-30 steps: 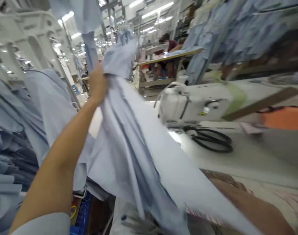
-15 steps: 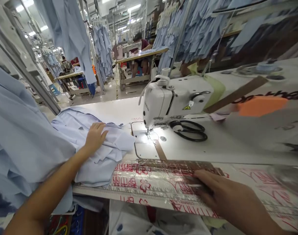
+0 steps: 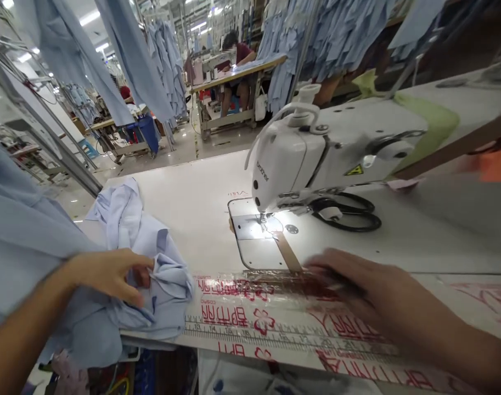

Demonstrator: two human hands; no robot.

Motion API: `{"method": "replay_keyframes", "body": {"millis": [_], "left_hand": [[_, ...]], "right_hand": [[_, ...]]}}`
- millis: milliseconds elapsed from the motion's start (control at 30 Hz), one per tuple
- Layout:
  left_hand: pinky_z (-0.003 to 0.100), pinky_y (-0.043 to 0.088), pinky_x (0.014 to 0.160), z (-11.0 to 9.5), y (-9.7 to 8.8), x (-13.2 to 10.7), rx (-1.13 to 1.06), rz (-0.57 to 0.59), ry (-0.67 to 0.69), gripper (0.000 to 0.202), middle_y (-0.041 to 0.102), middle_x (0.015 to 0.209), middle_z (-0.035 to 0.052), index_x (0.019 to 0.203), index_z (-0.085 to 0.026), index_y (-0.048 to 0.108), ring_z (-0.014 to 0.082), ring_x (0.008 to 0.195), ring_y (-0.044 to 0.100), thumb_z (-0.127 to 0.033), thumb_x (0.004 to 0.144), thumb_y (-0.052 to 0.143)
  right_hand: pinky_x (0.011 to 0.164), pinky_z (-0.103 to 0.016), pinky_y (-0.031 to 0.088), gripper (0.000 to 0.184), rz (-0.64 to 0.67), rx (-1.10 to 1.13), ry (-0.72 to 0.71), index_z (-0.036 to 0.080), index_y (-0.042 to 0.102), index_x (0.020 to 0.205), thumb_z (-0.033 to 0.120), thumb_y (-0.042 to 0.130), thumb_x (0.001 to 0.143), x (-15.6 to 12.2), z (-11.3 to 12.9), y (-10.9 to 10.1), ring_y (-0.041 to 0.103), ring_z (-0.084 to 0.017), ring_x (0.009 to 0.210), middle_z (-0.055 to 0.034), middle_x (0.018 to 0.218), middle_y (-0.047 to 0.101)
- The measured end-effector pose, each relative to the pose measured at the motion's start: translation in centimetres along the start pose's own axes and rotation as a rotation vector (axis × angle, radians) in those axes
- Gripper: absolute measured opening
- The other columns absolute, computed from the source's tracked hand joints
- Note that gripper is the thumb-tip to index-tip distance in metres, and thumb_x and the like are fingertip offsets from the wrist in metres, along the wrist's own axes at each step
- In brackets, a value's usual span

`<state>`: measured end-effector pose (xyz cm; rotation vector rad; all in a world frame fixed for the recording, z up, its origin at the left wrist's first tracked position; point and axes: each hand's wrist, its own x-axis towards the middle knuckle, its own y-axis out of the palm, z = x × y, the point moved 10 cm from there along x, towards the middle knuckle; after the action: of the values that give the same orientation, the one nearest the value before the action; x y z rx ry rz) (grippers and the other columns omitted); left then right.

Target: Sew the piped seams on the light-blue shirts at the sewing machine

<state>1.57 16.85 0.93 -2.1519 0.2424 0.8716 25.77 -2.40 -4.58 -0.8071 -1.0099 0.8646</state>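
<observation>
My left hand (image 3: 110,274) has its fingers curled into a bunched light blue garment (image 3: 147,258) at the left end of the white sewing table (image 3: 201,197). My right hand (image 3: 357,285) lies flat, fingers stretched, on the table's front strip with red print and a taped ruler (image 3: 275,323). It is blurred by motion. Behind it stands a white sewing machine (image 3: 299,159) with its needle over the lit metal plate (image 3: 254,227).
Black scissors (image 3: 349,211) lie under the machine arm. More blue cloth (image 3: 23,236) is heaped at my left. Blue shirts (image 3: 130,60) hang overhead. Other people sit at sewing tables (image 3: 237,68) in the background. An orange patch (image 3: 497,164) shows at the right.
My left hand brought the garment down from the air onto the table, then gathered it toward the near left corner. My right hand came to rest on the front strip.
</observation>
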Motion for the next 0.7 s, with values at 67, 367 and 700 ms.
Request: {"method": "replay_keyframes", "body": {"millis": [67,367,700], "left_hand": [[0.020,0.045,0.062,0.9,0.5,0.7,0.098,-0.076,-0.060,0.031,0.066,0.093,0.0012,0.095,-0.020,0.059,0.0143,0.073,0.060,-0.042,0.073,0.061],[0.034,0.035,0.100,2.4,-2.1,0.2,0.374,-0.392,-0.053,0.041,0.058,0.117,0.0038,0.100,-0.020,0.059,0.0178,0.117,0.047,-0.002,0.075,0.033],[0.023,0.041,0.063,2.7,-9.1,-2.1,0.267,-1.159,-0.074,0.019,0.057,0.063,-0.0014,0.073,-0.018,0.054,0.0130,0.062,0.053,-0.028,0.083,0.042]], "right_hand": [[0.063,-0.026,0.049,0.045,0.049,0.129,-0.238,0.024,0.054,0.111,0.010,0.037,0.071,3.1,5.6,0.3,0.060,-0.015,0.077,-0.0067,0.107,0.060],[0.054,-0.026,0.042,0.037,0.117,0.325,-0.513,0.021,0.058,0.107,0.009,0.047,0.073,9.5,21.4,4.9,0.057,-0.020,0.081,-0.0089,0.102,0.060],[0.047,-0.023,0.033,0.021,0.086,0.532,-0.024,0.019,0.047,0.070,0.033,0.041,0.084,9.4,8.8,2.7,0.043,-0.011,0.050,0.0023,0.057,0.049]]}}
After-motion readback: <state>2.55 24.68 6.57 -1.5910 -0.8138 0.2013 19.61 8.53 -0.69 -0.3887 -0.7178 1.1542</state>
